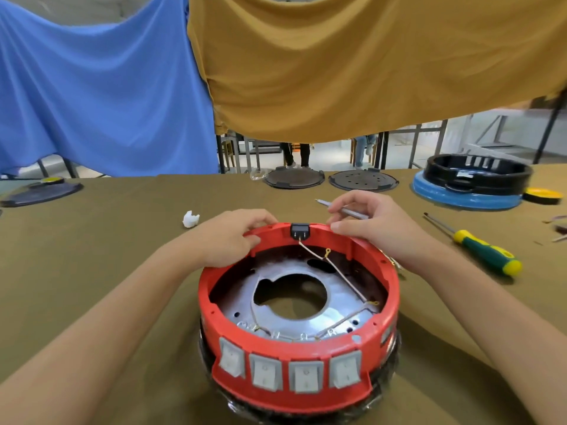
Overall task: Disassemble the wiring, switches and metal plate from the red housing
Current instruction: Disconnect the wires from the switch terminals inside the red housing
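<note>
Both grips clasp the red housing (299, 384) rim, left hand (228, 237) and right hand (368, 223), which also holds a metal tool (337, 210), flanking the black socket (300, 231) between them, which seems next to be pushed free.

Two bare forearms enter from the lower corners, with no sleeves, gloves, watch or bands showing anywhere along them. The left hand (228, 237) and right hand (372, 223) are bare too, and no rings show on the fingers (343, 226). The fingernails look short and unpainted. Nothing else of the person shows.
</note>
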The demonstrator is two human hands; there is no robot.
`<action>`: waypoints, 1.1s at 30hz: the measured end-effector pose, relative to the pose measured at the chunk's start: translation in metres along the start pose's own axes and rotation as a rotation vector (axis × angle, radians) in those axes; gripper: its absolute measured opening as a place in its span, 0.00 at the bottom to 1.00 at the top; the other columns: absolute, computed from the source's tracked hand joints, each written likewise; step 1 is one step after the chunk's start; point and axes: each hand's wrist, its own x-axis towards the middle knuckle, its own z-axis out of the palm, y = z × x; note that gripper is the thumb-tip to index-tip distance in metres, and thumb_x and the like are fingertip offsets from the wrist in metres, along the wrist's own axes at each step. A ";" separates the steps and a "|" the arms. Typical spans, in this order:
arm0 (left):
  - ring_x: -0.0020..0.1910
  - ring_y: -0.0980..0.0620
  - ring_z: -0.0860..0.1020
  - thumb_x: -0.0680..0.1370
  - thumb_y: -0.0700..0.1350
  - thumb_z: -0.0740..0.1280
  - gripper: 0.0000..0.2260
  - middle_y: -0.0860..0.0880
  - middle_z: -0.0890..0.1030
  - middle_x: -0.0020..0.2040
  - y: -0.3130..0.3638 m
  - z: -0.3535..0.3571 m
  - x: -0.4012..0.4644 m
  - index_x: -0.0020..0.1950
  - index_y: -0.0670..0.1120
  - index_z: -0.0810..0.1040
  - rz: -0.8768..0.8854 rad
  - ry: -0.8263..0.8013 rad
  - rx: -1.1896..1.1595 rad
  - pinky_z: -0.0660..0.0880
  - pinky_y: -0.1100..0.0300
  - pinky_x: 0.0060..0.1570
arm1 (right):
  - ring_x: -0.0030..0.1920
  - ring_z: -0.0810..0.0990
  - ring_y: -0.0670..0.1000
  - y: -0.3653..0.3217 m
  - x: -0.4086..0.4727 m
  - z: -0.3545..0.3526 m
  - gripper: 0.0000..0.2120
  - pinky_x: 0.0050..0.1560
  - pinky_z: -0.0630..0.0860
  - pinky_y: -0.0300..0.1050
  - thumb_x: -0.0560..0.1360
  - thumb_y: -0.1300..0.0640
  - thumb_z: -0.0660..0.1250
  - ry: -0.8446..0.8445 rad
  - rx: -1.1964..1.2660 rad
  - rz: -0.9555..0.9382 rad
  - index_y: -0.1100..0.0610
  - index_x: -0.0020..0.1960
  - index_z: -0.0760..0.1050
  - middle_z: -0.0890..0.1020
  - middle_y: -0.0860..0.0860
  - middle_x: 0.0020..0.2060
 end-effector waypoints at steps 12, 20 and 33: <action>0.48 0.53 0.78 0.77 0.49 0.68 0.04 0.57 0.73 0.46 0.037 0.008 0.010 0.43 0.53 0.76 0.032 0.140 0.103 0.74 0.57 0.50 | 0.34 0.82 0.55 -0.009 -0.006 0.005 0.07 0.39 0.81 0.43 0.80 0.59 0.67 0.111 0.001 -0.254 0.62 0.47 0.78 0.84 0.56 0.33; 0.48 0.47 0.79 0.72 0.57 0.69 0.12 0.53 0.81 0.35 0.069 0.033 0.011 0.36 0.50 0.84 -0.347 0.162 -0.207 0.69 0.49 0.63 | 0.29 0.79 0.56 -0.014 -0.009 0.010 0.15 0.32 0.75 0.45 0.82 0.54 0.64 0.142 -0.226 -0.317 0.60 0.40 0.76 0.82 0.52 0.28; 0.61 0.35 0.76 0.56 0.58 0.72 0.30 0.38 0.79 0.59 0.075 0.036 0.024 0.54 0.45 0.82 -0.564 0.108 -0.362 0.74 0.43 0.63 | 0.25 0.74 0.41 -0.018 -0.011 0.011 0.14 0.30 0.68 0.31 0.82 0.52 0.63 0.068 -0.414 -0.328 0.59 0.42 0.75 0.82 0.49 0.28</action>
